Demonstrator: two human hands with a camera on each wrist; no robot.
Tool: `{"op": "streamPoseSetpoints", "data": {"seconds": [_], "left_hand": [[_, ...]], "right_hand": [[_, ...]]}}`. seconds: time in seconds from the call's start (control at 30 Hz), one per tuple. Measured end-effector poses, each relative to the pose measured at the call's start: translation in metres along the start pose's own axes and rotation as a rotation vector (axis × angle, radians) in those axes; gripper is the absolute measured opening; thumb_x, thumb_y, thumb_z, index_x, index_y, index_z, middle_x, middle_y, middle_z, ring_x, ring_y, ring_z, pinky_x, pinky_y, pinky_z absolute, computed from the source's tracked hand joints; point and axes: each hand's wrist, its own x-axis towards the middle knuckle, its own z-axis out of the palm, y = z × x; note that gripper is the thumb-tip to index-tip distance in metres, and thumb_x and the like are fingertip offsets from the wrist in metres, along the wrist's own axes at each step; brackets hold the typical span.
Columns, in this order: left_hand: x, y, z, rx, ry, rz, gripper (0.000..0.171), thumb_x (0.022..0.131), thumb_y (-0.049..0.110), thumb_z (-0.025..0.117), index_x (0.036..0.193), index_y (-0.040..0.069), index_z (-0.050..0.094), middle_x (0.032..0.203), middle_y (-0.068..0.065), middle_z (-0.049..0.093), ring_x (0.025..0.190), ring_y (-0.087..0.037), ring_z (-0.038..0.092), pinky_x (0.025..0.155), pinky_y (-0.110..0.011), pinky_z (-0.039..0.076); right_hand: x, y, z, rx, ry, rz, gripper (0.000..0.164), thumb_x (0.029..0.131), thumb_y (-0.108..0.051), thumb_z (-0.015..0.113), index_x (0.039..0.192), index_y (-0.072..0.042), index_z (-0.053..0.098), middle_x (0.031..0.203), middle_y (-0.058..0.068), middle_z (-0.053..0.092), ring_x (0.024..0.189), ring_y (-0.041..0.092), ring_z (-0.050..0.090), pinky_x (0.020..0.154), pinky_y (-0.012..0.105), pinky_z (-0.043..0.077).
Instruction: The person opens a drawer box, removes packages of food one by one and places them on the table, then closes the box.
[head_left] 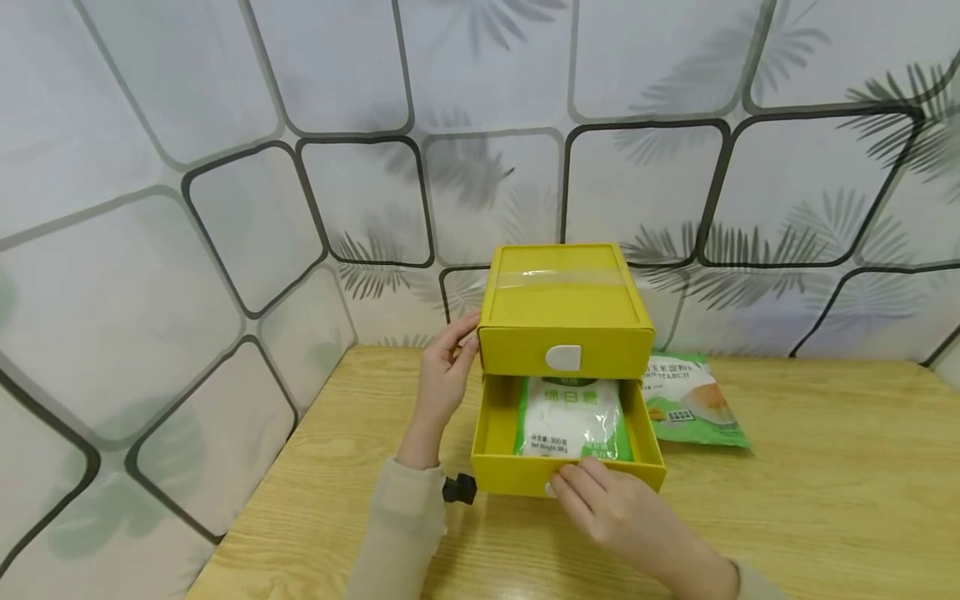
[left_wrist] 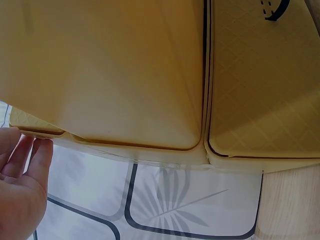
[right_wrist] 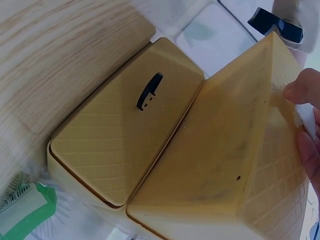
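A yellow two-drawer box (head_left: 566,304) stands on the table, its lower drawer (head_left: 491,475) pulled out at the front. Inside that drawer lies a white and green bag of white sugar (head_left: 570,421). My right hand (head_left: 618,508) pinches the lower drawer's white handle (head_left: 550,490), thumb and fingers on either side in the right wrist view. With straight fingertips, my left hand (head_left: 446,371) presses against the box's left side, level with the upper drawer (head_left: 510,352), which is closed. The left wrist view shows those fingers touching the box edge.
A green and white corn starch bag (head_left: 693,400) lies on the wooden table (head_left: 840,467), just right of the box. Patterned cloth (head_left: 495,92) hangs behind and to the left. A small black device (head_left: 459,489) sits at my left wrist. Clear tape crosses the box top.
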Motion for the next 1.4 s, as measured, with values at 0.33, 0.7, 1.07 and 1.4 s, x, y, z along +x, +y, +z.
{"op": "streamPoseSetpoints", "data": {"seconds": [0.33, 0.7, 1.07, 1.4], "left_hand": [[0.000, -0.001, 0.000, 0.015, 0.000, 0.025, 0.029, 0.088, -0.008, 0.044, 0.117, -0.014, 0.049, 0.123, -0.025, 0.046, 0.111, -0.030, 0.046, 0.081, -0.036, 0.047], [0.000, -0.018, -0.002, -0.006, 0.002, 0.030, 0.031, 0.090, 0.000, 0.046, 0.119, -0.009, 0.051, 0.124, -0.018, 0.048, 0.112, -0.023, 0.047, 0.082, -0.033, 0.046], [0.000, -0.002, 0.000, -0.004, 0.004, 0.001, 0.030, 0.089, -0.008, 0.044, 0.117, -0.015, 0.048, 0.123, -0.025, 0.046, 0.114, -0.030, 0.044, 0.084, -0.031, 0.045], [0.000, -0.003, 0.000, -0.006, -0.001, 0.003, 0.030, 0.089, -0.008, 0.044, 0.118, -0.014, 0.048, 0.124, -0.025, 0.045, 0.115, -0.029, 0.043, 0.085, -0.030, 0.045]], "right_hand": [[0.000, -0.001, -0.001, 0.020, -0.007, -0.019, 0.042, 0.096, 0.001, 0.024, 0.089, -0.001, 0.065, 0.084, 0.009, 0.062, 0.071, 0.017, 0.054, 0.062, 0.020, 0.050], [-0.001, -0.002, -0.005, -0.008, -0.039, -0.031, 0.044, 0.097, 0.001, 0.021, 0.091, -0.001, 0.065, 0.086, 0.009, 0.062, 0.073, 0.017, 0.055, 0.063, 0.021, 0.050], [-0.001, -0.005, -0.008, 0.025, -0.048, -0.056, 0.044, 0.097, 0.000, 0.022, 0.092, -0.003, 0.065, 0.086, 0.006, 0.062, 0.072, 0.016, 0.054, 0.061, 0.020, 0.049], [-0.002, -0.006, -0.009, 0.025, -0.048, -0.053, 0.043, 0.097, -0.001, 0.022, 0.091, -0.003, 0.065, 0.085, 0.006, 0.062, 0.071, 0.016, 0.054, 0.061, 0.020, 0.049]]}}
